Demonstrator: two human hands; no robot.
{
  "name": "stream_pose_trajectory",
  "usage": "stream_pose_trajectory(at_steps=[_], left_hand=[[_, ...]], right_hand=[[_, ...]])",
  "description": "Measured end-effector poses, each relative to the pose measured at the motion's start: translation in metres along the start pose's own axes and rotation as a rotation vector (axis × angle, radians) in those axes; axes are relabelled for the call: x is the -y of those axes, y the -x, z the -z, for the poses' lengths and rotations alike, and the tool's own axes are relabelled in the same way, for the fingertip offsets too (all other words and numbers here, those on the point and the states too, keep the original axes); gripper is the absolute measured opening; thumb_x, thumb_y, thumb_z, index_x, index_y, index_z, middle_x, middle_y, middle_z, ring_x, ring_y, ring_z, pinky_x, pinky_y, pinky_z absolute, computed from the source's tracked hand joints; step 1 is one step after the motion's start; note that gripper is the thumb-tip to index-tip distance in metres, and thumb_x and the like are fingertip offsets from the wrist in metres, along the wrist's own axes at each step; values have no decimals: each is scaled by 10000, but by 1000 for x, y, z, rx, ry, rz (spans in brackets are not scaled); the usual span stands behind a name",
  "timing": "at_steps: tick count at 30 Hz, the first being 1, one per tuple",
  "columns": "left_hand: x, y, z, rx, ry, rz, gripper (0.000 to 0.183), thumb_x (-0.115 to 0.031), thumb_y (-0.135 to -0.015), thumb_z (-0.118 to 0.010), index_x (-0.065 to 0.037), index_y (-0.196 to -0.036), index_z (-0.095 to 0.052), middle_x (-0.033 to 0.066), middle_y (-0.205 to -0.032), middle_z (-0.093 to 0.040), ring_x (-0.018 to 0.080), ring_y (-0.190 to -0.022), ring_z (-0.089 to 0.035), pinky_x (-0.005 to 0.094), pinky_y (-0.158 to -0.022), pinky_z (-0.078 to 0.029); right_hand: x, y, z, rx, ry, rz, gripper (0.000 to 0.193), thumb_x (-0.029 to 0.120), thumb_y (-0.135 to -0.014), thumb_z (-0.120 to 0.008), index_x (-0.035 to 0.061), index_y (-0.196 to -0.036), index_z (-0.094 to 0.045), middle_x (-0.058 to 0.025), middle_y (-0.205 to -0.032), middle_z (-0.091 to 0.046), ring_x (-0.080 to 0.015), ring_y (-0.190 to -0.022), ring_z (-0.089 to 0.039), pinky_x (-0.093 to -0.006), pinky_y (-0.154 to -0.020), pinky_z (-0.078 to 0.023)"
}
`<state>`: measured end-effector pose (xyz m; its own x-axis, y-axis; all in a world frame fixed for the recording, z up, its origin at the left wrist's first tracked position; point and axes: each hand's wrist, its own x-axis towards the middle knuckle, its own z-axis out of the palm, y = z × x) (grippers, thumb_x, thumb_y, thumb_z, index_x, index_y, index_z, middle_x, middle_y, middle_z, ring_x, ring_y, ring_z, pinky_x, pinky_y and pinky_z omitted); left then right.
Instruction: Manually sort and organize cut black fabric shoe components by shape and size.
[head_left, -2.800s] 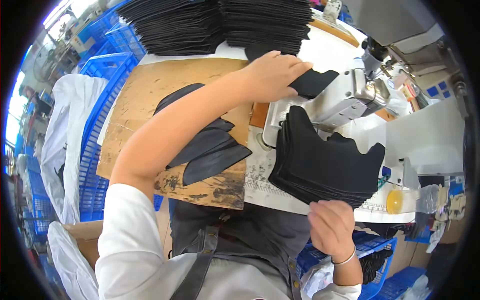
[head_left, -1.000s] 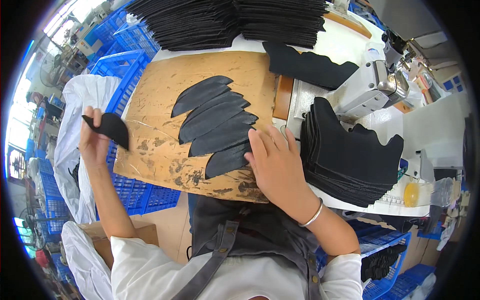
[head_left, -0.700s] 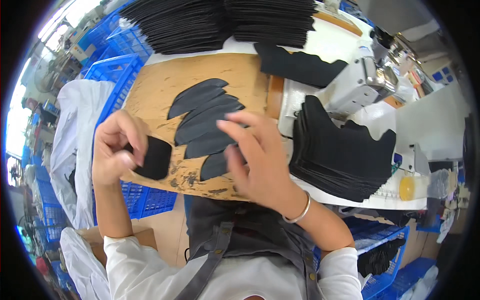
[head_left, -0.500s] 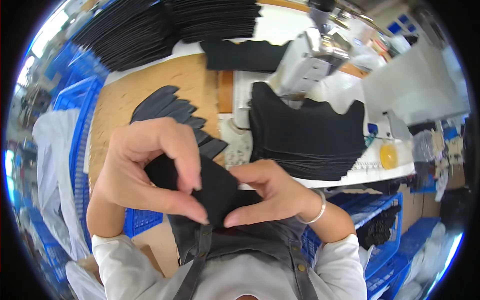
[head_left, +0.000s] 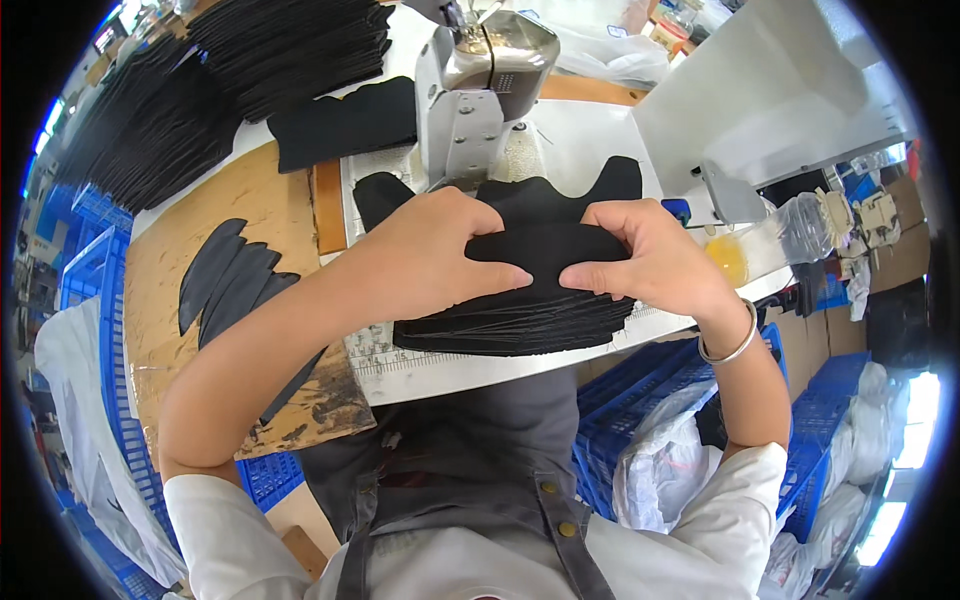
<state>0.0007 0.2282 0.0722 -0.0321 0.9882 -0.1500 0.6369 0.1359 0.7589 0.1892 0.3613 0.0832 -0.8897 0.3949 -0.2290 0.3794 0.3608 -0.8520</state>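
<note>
My left hand and my right hand pinch the two ends of a small black fabric piece, thumbs along its near side. They hold it over a stack of black cut fabric pieces with a wavy far edge. That stack lies on the white bed of a sewing machine, just in front of the machine head. To the left, several narrow dark fabric strips are fanned out on a brown board, partly covered by my left forearm.
Tall piles of black fabric pieces fill the back left. Another black piece lies left of the machine. A ruler strip runs along the table's near edge. Blue crates stand left and right; a yellow spool sits at right.
Both hands have moved from close to my body forward over the stack, carrying the black piece. The piece is now stretched between them. The whole view has shifted.
</note>
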Motion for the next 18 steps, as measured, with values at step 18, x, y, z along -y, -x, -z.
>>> stream_pose_trajectory(at_steps=[18], left_hand=[[-4, -1, -10, -102, -191, -28, 516, -360, -730, -775, 27, -602, -458, 69, -506, -329, 138, -486, -302, 330, -471, -283]], right_hand=[[-10, -3, 4, -22, 260, 133, 294, 159, -717, -789, -23, -817, -581, -16, -636, -489, -52, -597, -407, -245, -510, -358]])
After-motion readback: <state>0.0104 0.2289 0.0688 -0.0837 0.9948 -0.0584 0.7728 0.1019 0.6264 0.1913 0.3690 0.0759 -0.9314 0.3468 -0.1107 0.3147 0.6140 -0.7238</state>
